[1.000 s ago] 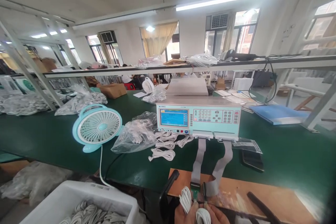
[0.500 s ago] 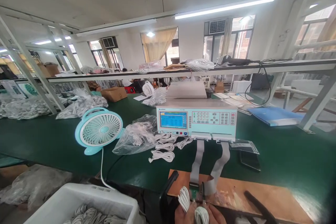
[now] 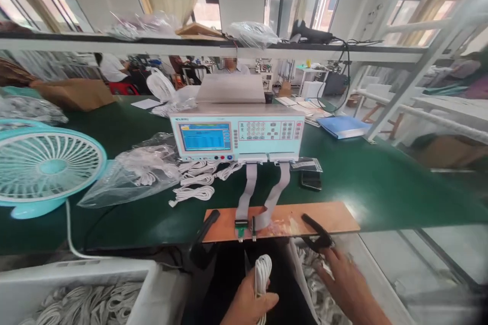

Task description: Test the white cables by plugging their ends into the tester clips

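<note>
My left hand is closed round a coiled white cable, low in the middle of the view, in front of the board. My right hand reaches over the right bin of white cables, its fingers apart and a little blurred, with no cable seen in them. Beyond my hands, a green circuit board and a second small connector sit at the front edge of an orange-brown board. Grey ribbon cables run from both to a tester with a lit blue screen.
Coiled white cables lie before the tester, beside a clear plastic bag. A turquoise fan stands left. Black clamps grip the board's ends. Another white bin holds cables at lower left. A blue folder lies right.
Both hands have left the connectors at the board's edge. My left hand has drawn back with a coiled cable; my right hand has moved right, over the bin. The view has tilted down.
</note>
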Tool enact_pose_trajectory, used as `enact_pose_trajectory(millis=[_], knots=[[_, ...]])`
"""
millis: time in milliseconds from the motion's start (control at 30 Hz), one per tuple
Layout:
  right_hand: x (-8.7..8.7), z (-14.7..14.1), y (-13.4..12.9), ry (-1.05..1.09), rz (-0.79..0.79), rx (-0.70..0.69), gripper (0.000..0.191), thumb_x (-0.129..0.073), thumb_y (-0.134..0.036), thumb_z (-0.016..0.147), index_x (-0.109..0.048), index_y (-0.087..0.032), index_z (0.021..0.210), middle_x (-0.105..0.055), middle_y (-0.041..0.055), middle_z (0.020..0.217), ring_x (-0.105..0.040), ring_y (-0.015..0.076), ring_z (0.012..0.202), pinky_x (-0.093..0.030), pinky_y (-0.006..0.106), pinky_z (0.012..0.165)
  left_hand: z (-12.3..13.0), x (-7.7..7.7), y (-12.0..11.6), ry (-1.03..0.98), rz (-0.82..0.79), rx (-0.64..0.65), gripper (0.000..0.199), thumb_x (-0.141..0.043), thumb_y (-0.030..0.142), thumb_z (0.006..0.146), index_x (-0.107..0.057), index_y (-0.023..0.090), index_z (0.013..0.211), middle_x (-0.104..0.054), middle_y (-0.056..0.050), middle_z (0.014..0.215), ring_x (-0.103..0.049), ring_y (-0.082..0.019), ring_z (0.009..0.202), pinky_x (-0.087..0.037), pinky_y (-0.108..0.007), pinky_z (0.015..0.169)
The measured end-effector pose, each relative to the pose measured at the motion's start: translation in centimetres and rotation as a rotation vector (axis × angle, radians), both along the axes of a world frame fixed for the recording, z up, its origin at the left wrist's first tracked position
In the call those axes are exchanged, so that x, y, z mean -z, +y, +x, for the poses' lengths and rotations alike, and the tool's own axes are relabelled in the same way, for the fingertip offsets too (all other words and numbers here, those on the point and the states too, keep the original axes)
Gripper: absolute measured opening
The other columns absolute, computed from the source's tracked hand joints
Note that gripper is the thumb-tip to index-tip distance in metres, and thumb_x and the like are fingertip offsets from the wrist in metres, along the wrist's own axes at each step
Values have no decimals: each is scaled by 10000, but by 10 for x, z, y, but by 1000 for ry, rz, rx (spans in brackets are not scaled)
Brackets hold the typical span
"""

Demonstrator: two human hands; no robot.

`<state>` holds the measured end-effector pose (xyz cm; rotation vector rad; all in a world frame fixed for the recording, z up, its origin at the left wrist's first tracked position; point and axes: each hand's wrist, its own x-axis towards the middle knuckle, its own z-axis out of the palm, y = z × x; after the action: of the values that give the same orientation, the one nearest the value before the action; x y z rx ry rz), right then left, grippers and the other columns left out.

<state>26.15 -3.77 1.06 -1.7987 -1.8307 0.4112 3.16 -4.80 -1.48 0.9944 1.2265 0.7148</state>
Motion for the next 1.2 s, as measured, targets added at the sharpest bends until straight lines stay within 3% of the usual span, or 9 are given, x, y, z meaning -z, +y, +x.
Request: enact_pose_trajectory(millis=[100, 200, 367, 500, 633, 833, 1000, 1100, 1200], knots=[[-12, -28, -13, 361, -184, -257, 412, -542, -289, 764, -482, -254, 1171, -585, 51, 969, -566, 197, 727, -463, 299, 666, 15, -12, -1, 168, 207, 203, 330, -600, 93, 558, -584, 172, 879, -517, -12, 832, -519, -184, 806, -412, -290, 739], [-11, -57, -15, 651, -260, -330, 259, -523, -226, 796, -543, -255, 1052, -569, 15, 928, -529, 191, 827, -426, 280, 741, 18, -18, -1, 227, 268, 254, 295, -634, 126, 550, -582, 175, 837, -490, -18, 851, -509, -192, 814, -416, -309, 748], [6, -53, -7, 1025, -313, -278, 148, -500, -281, 843, -505, -263, 990, -486, -16, 833, -453, 155, 706, -386, 252, 631, -12, -3, -6, -254, -7, 97, 498, -677, 318, 598, -481, 201, 1041, -559, -31, 800, -516, -157, 650, -446, -249, 495], [12, -49, -6, 961, -212, -384, 104, -486, -323, 842, -497, -247, 911, -456, 16, 992, -445, 184, 824, -382, 279, 691, -24, 11, -11, -368, 3, 6, 409, -647, 429, 665, -575, 157, 961, -573, -45, 744, -525, -133, 571, -462, -255, 481], [10, -60, -7, 614, -175, -489, 50, -504, -258, 822, -482, -217, 841, -503, 31, 930, -463, 191, 797, -371, 300, 685, -23, 13, -13, -302, 131, -127, 280, -672, 372, 655, -643, 175, 851, -538, -64, 957, -545, -144, 655, -475, -245, 504], [13, -87, -6, 151, 58, -614, 162, -504, -138, 775, -540, -205, 918, -580, 38, 812, -462, 219, 752, -327, 356, 677, -20, 12, -11, -101, 317, -137, 174, -667, 327, 659, -652, 157, 695, -575, -28, 729, -539, -155, 685, -445, -228, 614], [15, -107, 6, 538, -47, -449, 167, -436, -264, 875, -543, -196, 767, -526, 6, 713, -469, 166, 662, -364, 271, 611, -25, 5, 4, 14, 216, -224, 305, -647, 410, 667, -629, 125, 558, -522, 15, 509, -459, -100, 501, -372, -195, 494], [17, -119, 18, 775, -121, -295, 240, -447, -332, 877, -545, -186, 714, -490, -9, 676, -446, 156, 643, -360, 249, 592, -26, 2, 15, -49, 127, -327, 325, -671, 443, 629, -628, 125, 582, -521, 27, 489, -444, -89, 465, -372, -188, 458], [18, -129, 30, 898, -200, -268, 276, -482, -364, 854, -547, -173, 666, -455, -23, 610, -413, 143, 590, -336, 237, 548, -25, 7, 21, -137, 54, -405, 352, -682, 471, 600, -630, 124, 624, -551, 16, 511, -475, -103, 460, -405, -201, 426]])
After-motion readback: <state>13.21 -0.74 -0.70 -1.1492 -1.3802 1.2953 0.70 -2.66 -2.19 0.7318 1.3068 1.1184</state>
